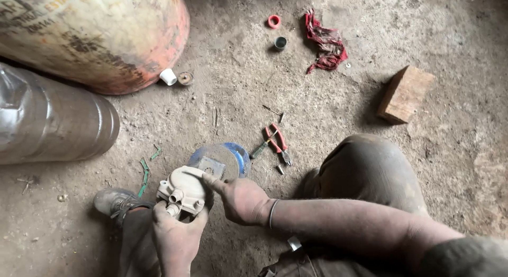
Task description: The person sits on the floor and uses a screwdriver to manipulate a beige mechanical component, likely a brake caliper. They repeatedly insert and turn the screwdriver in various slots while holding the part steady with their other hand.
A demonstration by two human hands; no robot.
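While the left hand [177,234] grips the cream plastic housing [182,191] from below at six o'clock, steadying it over the knee, the right hand [241,200] pinches its upper edge with closed fingertips. Just beyond lies a clear lid [225,158], red-handled pliers [279,144] at one o'clock, a wooden block [405,94] farther off.

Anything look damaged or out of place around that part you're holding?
The beige housing in both hands looks grimy but intact. Odd bits: green strip fragments scattered on the dirt floor, and a torn red rag lying apart.
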